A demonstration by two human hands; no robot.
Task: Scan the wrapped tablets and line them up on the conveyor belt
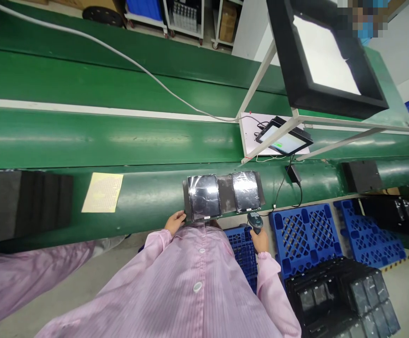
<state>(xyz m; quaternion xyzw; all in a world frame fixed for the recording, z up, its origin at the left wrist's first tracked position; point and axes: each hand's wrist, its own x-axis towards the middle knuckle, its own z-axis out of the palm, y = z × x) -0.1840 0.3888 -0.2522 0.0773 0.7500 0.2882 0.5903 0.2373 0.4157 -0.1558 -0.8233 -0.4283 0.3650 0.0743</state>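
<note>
My right hand (259, 240) is closed around the handle of a barcode scanner (255, 220), just off the bench's near edge. The scanner's head points at the right one of two dark screen panels. That right panel (246, 190) and the left panel (204, 197) lie flat, side by side, on a dark foam pad (227, 193). Both have glossy faces with reflections and a small white label at the near edge. At the pad's lower left corner, my left hand (175, 222) has its fingers closed on the edge; the fingertips are partly hidden.
A lit tablet (287, 141) leans under a white frame carrying a black box (338, 101). A yellow paper sheet (102, 192) and dark foam stack (24, 206) lie left. Another person's sleeve (42, 267) enters there. Blue pallets (306, 237) and black trays (341, 295) stand right.
</note>
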